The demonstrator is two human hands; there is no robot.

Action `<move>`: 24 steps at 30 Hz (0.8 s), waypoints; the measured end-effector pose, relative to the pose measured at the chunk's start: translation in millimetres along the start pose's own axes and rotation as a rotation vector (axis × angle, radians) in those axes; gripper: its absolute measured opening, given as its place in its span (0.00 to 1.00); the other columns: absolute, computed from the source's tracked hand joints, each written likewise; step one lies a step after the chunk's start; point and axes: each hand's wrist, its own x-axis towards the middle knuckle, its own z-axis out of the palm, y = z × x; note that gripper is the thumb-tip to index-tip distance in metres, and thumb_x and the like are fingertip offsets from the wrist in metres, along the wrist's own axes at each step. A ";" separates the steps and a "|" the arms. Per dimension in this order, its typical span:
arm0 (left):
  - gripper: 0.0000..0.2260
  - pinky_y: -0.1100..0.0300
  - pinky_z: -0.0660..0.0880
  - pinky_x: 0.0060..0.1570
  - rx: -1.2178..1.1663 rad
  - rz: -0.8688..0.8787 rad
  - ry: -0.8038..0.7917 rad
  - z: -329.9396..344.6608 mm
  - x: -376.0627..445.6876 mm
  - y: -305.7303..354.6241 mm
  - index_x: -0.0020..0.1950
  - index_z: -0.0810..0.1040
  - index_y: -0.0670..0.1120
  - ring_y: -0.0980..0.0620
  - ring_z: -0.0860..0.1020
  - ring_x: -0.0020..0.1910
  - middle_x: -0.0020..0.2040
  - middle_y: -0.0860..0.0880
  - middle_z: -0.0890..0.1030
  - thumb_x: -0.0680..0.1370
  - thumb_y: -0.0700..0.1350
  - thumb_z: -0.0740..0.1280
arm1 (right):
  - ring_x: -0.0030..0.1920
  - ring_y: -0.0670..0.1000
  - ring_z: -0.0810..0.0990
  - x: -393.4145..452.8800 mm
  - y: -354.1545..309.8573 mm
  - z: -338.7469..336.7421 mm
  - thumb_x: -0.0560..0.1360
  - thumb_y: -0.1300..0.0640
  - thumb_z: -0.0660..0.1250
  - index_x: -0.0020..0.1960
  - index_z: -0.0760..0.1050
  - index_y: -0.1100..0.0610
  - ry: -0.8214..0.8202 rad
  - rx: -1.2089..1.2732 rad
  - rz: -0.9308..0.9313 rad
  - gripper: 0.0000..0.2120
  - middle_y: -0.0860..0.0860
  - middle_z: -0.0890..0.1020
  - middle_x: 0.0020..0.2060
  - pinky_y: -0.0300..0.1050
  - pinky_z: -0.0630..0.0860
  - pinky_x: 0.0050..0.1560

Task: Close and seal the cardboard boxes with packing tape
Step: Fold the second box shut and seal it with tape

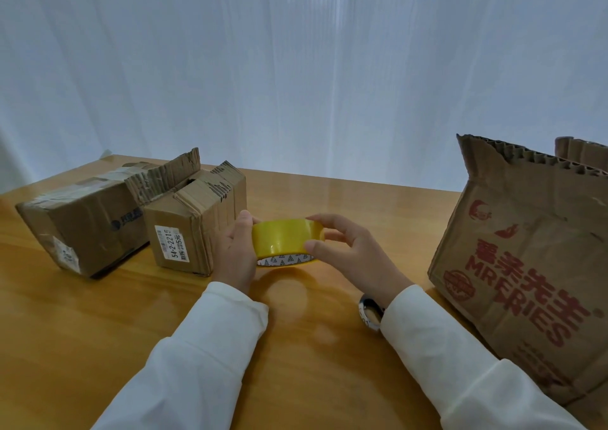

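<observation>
Now both hands, left [235, 252] and right [348, 252], clasp tape roll [284, 240].

A wooden desk [98, 314] with a glossy, honey-coloured top is seen, and soft reflections are carried on its surface. Behind the desk's far edge, the whole background is filled by a pale, sheer curtain [296, 67], hung in vertical folds and lit evenly by daylight from behind.
</observation>
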 end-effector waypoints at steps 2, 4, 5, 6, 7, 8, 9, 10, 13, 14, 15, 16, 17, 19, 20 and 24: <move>0.17 0.76 0.63 0.23 -0.021 -0.019 0.003 0.9 -0.7 0.7 0.35 0.67 0.46 0.67 0.70 0.26 0.33 0.47 0.68 0.83 0.44 0.50 | 0.60 0.40 0.74 0.3 0.4 -1.7 0.71 0.47 0.69 0.59 0.75 0.40 -0.014 0.010 0.002 0.17 0.40 0.78 0.58 0.49 0.73 0.62; 0.17 0.76 0.63 0.24 -0.043 -0.027 0.022 1.0 -0.8 0.3 0.35 0.67 0.46 0.67 0.71 0.26 0.33 0.47 0.68 0.83 0.43 0.51 | 0.60 0.41 0.74 -0.3 -1.3 -1.5 0.68 0.47 0.66 0.58 0.75 0.40 -0.003 -0.008 -0.005 0.19 0.41 0.78 0.57 0.48 0.75 0.59; 0.18 0.76 0.64 0.24 -0.071 -0.042 0.031 1.2 -1.0 0.8 0.35 0.67 0.46 0.67 0.71 0.26 0.32 0.46 0.68 0.83 0.43 0.51 | 0.59 0.41 0.74 -0.6 -2.1 -0.7 0.68 0.48 0.66 0.58 0.75 0.41 0.013 -0.021 -0.013 0.18 0.41 0.78 0.56 0.46 0.76 0.57; 0.18 0.76 0.64 0.24 -0.109 -0.059 0.024 0.9 -1.4 2.0 0.35 0.68 0.45 0.66 0.71 0.25 0.32 0.46 0.68 0.83 0.43 0.51 | 0.58 0.41 0.74 -1.0 -2.8 0.5 0.69 0.50 0.67 0.58 0.75 0.42 0.030 -0.037 -0.026 0.17 0.41 0.78 0.55 0.44 0.76 0.55; 0.18 0.75 0.64 0.24 -0.136 -0.068 0.019 1.1 -1.9 2.3 0.35 0.68 0.45 0.66 0.71 0.25 0.32 0.46 0.68 0.83 0.43 0.51 | 0.58 0.42 0.74 -1.7 -4.4 2.3 0.71 0.52 0.67 0.58 0.75 0.42 0.046 -0.051 -0.040 0.16 0.41 0.78 0.55 0.43 0.77 0.54; 0.17 0.75 0.64 0.24 -0.164 -0.089 0.015 1.2 -2.0 2.9 0.35 0.68 0.45 0.65 0.71 0.26 0.32 0.46 0.68 0.83 0.43 0.52 | 0.58 0.42 0.74 -2.2 -5.3 3.9 0.73 0.55 0.67 0.59 0.74 0.43 0.058 -0.064 -0.059 0.16 0.42 0.77 0.55 0.42 0.77 0.54; 0.16 0.75 0.65 0.26 -0.167 -0.094 0.009 0.7 -2.2 3.2 0.35 0.68 0.46 0.64 0.72 0.28 0.32 0.47 0.68 0.83 0.44 0.53 | 0.58 0.42 0.74 -2.3 -5.3 4.7 0.73 0.57 0.66 0.59 0.74 0.44 0.065 -0.089 -0.078 0.16 0.42 0.77 0.55 0.41 0.77 0.53; 0.15 0.74 0.66 0.31 -0.174 -0.106 -0.008 0.2 -1.6 2.2 0.35 0.68 0.47 0.62 0.72 0.30 0.33 0.47 0.69 0.82 0.46 0.55 | 0.57 0.42 0.75 -2.4 -4.7 4.7 0.74 0.58 0.64 0.59 0.74 0.44 0.077 -0.121 -0.098 0.16 0.42 0.77 0.55 0.39 0.77 0.52; 0.16 0.52 0.73 0.51 -0.356 -0.324 -0.058 -1.0 0.9 1.9 0.39 0.73 0.49 0.47 0.75 0.43 0.39 0.44 0.74 0.80 0.55 0.55 | 0.45 0.46 0.78 -0.4 0.3 0.4 0.74 0.58 0.59 0.57 0.76 0.45 0.112 -0.078 -0.072 0.15 0.41 0.78 0.48 0.40 0.76 0.46; 0.16 0.48 0.73 0.55 -0.408 -0.387 -0.095 -0.8 0.3 2.9 0.40 0.74 0.50 0.44 0.76 0.46 0.41 0.44 0.77 0.81 0.56 0.54 | 0.45 0.47 0.79 0.7 2.4 -2.1 0.73 0.54 0.57 0.56 0.77 0.46 0.079 -0.018 -0.047 0.15 0.42 0.80 0.47 0.42 0.76 0.48; 0.17 0.47 0.73 0.56 -0.460 -0.451 -0.118 0.5 -0.1 4.1 0.42 0.75 0.50 0.43 0.77 0.48 0.41 0.44 0.79 0.80 0.57 0.55 | 0.45 0.48 0.79 0.8 2.8 -4.4 0.73 0.50 0.57 0.54 0.78 0.48 0.015 0.031 -0.040 0.15 0.45 0.81 0.46 0.45 0.76 0.49; 0.17 0.47 0.74 0.54 -0.511 -0.486 -0.138 1.2 -1.1 6.1 0.42 0.76 0.49 0.43 0.78 0.47 0.40 0.44 0.80 0.80 0.57 0.55 | 0.43 0.49 0.79 0.9 3.8 -5.6 0.73 0.46 0.58 0.49 0.79 0.51 -0.067 0.046 -0.043 0.15 0.48 0.81 0.43 0.48 0.76 0.48; 0.19 0.48 0.74 0.51 -0.547 -0.499 -0.143 3.2 -1.9 7.7 0.42 0.77 0.48 0.44 0.78 0.44 0.38 0.44 0.81 0.81 0.58 0.54 | 0.38 0.51 0.77 0.0 3.1 -4.7 0.73 0.42 0.60 0.41 0.79 0.52 -0.137 0.065 -0.048 0.15 0.50 0.79 0.37 0.49 0.74 0.44; 0.23 0.49 0.74 0.51 -0.470 -0.367 -0.071 4.3 0.9 3.9 0.42 0.78 0.48 0.46 0.79 0.44 0.40 0.45 0.81 0.81 0.59 0.50 | 0.31 0.50 0.72 -1.2 -0.1 0.1 0.74 0.40 0.63 0.32 0.75 0.52 -0.165 0.093 -0.054 0.20 0.51 0.73 0.29 0.45 0.69 0.38; 0.23 0.50 0.74 0.53 -0.369 -0.238 -0.019 3.4 2.7 1.0 0.43 0.78 0.49 0.49 0.79 0.45 0.42 0.47 0.81 0.81 0.59 0.49 | 0.30 0.50 0.69 -1.2 -1.3 2.5 0.73 0.38 0.63 0.32 0.73 0.56 -0.116 0.092 -0.069 0.23 0.52 0.71 0.28 0.45 0.66 0.36; 0.14 0.72 0.70 0.49 -0.135 0.141 -0.057 -3.0 -2.0 0.2 0.44 0.80 0.53 0.66 0.77 0.46 0.45 0.58 0.80 0.76 0.56 0.57 | 0.32 0.51 0.75 -1.3 4.8 8.1 0.71 0.37 0.67 0.40 0.76 0.54 0.160 -0.214 -0.108 0.19 0.50 0.77 0.31 0.49 0.73 0.37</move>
